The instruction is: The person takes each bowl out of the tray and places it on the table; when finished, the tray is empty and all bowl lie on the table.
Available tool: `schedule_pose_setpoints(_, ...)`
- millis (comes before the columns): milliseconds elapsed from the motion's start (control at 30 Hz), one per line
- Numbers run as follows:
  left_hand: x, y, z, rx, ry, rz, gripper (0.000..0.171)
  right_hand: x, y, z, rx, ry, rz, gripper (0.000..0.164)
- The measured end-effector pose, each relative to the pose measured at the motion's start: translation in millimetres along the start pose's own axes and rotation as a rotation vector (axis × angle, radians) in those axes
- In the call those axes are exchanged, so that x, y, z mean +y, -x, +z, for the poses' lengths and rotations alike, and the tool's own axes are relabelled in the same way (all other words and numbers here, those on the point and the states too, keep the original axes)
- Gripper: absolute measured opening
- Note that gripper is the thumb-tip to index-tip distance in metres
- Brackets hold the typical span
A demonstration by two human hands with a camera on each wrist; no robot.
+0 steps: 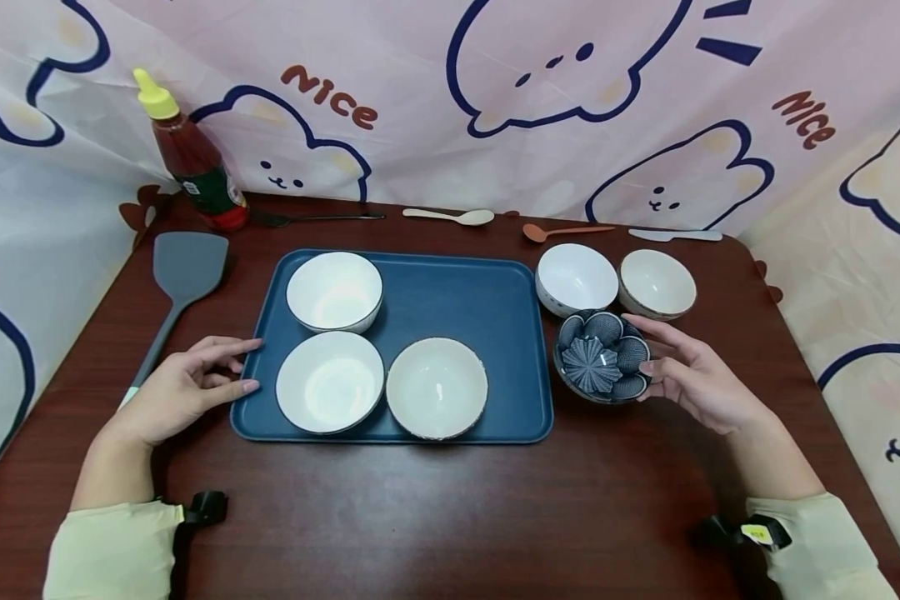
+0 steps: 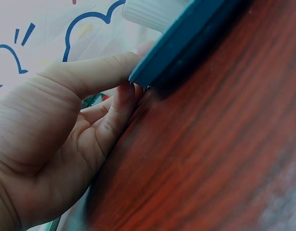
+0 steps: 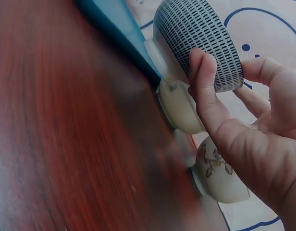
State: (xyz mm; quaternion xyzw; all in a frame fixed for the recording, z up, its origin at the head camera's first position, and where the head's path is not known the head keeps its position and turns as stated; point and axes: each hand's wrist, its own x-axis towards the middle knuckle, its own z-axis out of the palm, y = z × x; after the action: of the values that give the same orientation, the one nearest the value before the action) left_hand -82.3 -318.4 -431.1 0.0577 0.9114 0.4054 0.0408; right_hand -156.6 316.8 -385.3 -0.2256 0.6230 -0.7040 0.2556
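Note:
My right hand [image 1: 693, 375] grips the right rim of a dark blue flower-patterned bowl [image 1: 591, 365], beside the tray's right edge. In the right wrist view this bowl [image 3: 196, 43] has a dashed outer wall and is tilted, its foot above the table. My left hand [image 1: 183, 387] pinches the left edge of the blue tray [image 1: 461, 292]; in the left wrist view the thumb lies at the tray's rim [image 2: 172, 53]. On the tray stand a white bowl [image 1: 335, 292] at the back left, another white bowl [image 1: 330, 382] in front, and an off-white bowl [image 1: 437, 387] beside it.
Two light bowls [image 1: 576, 279] [image 1: 657, 283] stand right of the tray. Along the back lie a dark fork [image 1: 322, 218], a cream spoon [image 1: 450, 217], a brown spoon [image 1: 570, 232] and a white knife [image 1: 675, 236]. A sauce bottle [image 1: 198, 167] and grey spatula [image 1: 187, 267] are at left.

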Motion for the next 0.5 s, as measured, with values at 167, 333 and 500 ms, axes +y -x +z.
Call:
schedule_pose_setpoints(167, -1.0, 0.2, 0.1, 0.005, 0.011, 0.026, 0.05, 5, -1, -6, 0.0, 0.001, 0.001, 0.058)
schedule_pose_setpoints(333, -0.1, 1.0, 0.2, 0.005, 0.017, 0.017, 0.05, 10, 0, -9, 0.011, 0.042, 0.014, 0.058)
schedule_pose_setpoints(500, -0.3, 1.5, -0.3, 0.004, 0.008, 0.016, 0.051, 15, -5, -15, -0.011, 0.033, 0.014, 0.057)
